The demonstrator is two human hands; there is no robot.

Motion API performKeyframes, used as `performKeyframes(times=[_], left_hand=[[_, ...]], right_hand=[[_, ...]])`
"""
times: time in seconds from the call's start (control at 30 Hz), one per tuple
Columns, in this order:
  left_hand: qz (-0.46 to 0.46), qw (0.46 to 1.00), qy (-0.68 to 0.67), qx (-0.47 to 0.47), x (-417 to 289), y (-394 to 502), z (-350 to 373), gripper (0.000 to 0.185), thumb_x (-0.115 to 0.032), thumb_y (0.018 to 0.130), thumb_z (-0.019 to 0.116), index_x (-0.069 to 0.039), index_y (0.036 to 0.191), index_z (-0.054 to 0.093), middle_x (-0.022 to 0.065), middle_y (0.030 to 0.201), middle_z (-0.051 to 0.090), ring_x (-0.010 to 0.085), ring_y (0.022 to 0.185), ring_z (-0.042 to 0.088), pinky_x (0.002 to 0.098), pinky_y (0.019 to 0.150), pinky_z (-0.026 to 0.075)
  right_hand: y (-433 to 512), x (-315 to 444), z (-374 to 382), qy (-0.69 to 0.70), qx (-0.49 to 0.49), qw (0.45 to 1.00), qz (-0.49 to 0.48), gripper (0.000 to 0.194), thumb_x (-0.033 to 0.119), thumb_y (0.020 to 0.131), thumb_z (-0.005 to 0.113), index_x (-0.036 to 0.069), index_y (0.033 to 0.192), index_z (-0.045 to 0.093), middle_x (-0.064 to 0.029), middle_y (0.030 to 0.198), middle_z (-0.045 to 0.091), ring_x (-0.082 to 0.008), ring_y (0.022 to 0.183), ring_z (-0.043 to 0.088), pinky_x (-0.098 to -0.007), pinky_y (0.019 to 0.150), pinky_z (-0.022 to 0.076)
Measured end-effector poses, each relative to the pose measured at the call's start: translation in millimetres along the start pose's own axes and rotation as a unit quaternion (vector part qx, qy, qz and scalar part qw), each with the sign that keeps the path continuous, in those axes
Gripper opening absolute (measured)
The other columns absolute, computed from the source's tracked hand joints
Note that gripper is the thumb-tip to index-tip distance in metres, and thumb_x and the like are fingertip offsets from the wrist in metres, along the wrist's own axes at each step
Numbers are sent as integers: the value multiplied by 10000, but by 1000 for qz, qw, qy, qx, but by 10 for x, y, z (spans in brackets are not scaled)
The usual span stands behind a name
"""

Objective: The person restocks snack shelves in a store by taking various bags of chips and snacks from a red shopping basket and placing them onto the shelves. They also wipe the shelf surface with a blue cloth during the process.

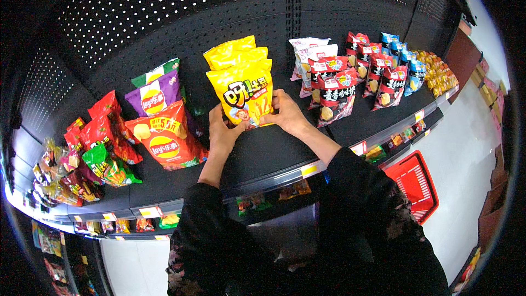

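Note:
Both my hands hold the front yellow snack bag (246, 90) upright by its lower sides, over a black shelf (263, 152). My left hand (225, 129) grips its lower left corner, with the thumb across the front. At the lower right, my right hand (285, 111) has its thumb on the front and its fingers along the side. Directly behind stand more yellow bags (238, 58), partly hidden by the front one. To the left of my left hand stands a red Lay's chip bag (166, 135), with a purple Lay's bag (154, 94) and a green one behind it.
Red snack bags (98, 131) and a green bag (107, 166) stand farther left. On the right are white bags (316, 55), dark red bags (337, 98) and blue bags (415, 76). Price tags line the shelf's front rail (271, 179). A red plastic basket (413, 185) is at lower right.

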State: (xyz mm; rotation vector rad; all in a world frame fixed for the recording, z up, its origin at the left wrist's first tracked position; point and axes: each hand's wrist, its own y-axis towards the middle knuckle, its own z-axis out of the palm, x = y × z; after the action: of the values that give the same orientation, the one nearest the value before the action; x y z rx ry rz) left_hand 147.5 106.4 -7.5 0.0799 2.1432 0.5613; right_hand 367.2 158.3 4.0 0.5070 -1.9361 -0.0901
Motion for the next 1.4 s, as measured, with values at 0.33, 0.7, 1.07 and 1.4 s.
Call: performKeyframes(times=[0.33, 0.7, 1.07, 1.4], left_hand=[[-21, 989, -114, 86, 29, 116, 15, 981, -278, 603, 949, -13, 1396, 435, 153, 1346, 560, 263, 1238, 558, 371, 1075, 423], [-10, 994, -86, 59, 14, 56, -30, 855, -243, 642, 921, -4, 1337, 483, 159, 1272, 601, 286, 1190, 592, 384, 1041, 450], [39, 999, -34, 15, -170, 70, 12, 996, -128, 618, 929, 21, 1425, 364, 181, 1327, 575, 304, 1234, 570, 387, 1062, 445], [-25, 996, -44, 72, -155, 71, -11, 1183, -181, 629, 931, 34, 1524, 188, 190, 1385, 526, 274, 1267, 543, 365, 1086, 423]], right_hand=[[110, -30, -54, 11, 88, 996, 29, 1015, 226, 639, 929, -27, 1434, 349, -209, 1366, 537, -318, 1287, 527, -381, 1120, 385], [154, -134, -20, 41, 107, 993, 4, 938, 209, 676, 905, -6, 1421, 377, -207, 1337, 569, -324, 1298, 520, -378, 1114, 384], [-66, 113, -46, -205, 62, 976, 35, 721, 256, 760, 832, -2, 1330, 475, -267, 1197, 628, -416, 1118, 607, -462, 984, 487], [-153, 184, -79, -255, 62, 964, 46, 660, 249, 803, 801, -6, 1318, 474, -279, 1166, 633, -420, 1121, 597, -478, 960, 485]])
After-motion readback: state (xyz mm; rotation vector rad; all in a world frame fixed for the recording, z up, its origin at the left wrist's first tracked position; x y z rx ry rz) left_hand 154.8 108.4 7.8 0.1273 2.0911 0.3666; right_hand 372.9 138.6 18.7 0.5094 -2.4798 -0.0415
